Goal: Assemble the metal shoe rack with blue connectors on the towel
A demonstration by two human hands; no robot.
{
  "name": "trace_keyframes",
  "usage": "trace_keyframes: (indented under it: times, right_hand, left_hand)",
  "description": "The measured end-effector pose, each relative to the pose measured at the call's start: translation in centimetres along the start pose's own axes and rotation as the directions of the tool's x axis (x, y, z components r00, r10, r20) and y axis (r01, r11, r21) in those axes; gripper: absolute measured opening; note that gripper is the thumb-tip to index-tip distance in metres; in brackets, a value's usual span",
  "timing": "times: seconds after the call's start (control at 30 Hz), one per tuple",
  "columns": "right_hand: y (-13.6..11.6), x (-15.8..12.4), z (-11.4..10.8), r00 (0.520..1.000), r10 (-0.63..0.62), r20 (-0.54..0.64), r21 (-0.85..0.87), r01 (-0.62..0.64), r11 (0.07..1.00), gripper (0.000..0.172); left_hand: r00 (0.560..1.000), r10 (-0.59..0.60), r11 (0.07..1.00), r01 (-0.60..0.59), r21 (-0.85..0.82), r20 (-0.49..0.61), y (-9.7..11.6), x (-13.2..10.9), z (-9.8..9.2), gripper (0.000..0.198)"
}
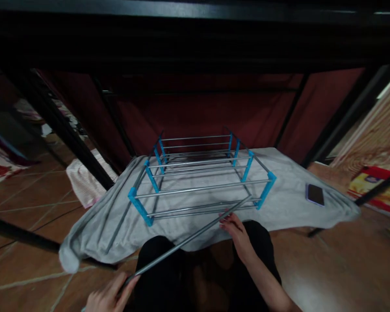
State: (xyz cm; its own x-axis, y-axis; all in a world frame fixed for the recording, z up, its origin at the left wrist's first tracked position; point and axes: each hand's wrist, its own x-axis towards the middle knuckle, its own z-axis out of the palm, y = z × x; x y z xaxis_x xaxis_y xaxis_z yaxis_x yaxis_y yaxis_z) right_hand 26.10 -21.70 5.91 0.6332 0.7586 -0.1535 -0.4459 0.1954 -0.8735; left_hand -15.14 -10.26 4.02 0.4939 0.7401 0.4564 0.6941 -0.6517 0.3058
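Observation:
A long grey metal tube [185,240] slants from lower left up to the right above my knees. My left hand [112,292] is closed around its lower end. Near the upper end, the fingers of my right hand [235,229] are closed on the same tube, their grip partly hidden behind it. Just beyond stands a low rack frame [198,189] of metal tubes joined by blue plastic connectors [267,190]. The raised tip of the held tube overlaps the frame's near right side in view; whether they touch I cannot tell.
Under the frame lies a grey cloth [289,195] on a low surface. Another tube [118,227] rests on its left part, and a phone [315,194] lies at the right. Black metal bars [71,138] rise at both sides, with a dark beam [195,11] overhead.

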Motion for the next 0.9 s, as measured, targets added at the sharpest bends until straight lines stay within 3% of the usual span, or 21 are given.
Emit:
trace_keyframes:
  times: [0.17, 0.33, 0.6, 0.9]
  right_hand:
    - [-1.8, 0.5, -1.0, 0.992, 0.128, 0.014, 0.181, -0.128, 0.975, 0.04]
    - [-2.4, 3.3, -2.9, 0.99, 0.137, -0.02, 0.178, -0.131, 0.975, 0.023]
    - [-4.1, 7.4, -4.7, 0.997, 0.067, -0.032, 0.154, -0.061, 0.986, 0.021]
    - [-4.4, 8.7, -5.6, 0.998, 0.043, -0.049, 0.156, -0.035, 0.987, 0.025]
  left_hand:
    - [0.995, 0.06, 0.998, -0.06, -0.003, 0.079, 1.6, 3.0, 1.1, 0.044]
    - [0.982, 0.116, 0.992, -0.122, 0.033, 0.151, 3.8, 6.3, 3.4, 0.046]
    - [0.97, 0.216, 0.948, -0.235, 0.216, 0.108, 7.4, 10.6, 5.2, 0.048]
    - [0.97, 0.228, 0.943, -0.241, 0.23, 0.081, 7.8, 13.0, 5.6, 0.044]
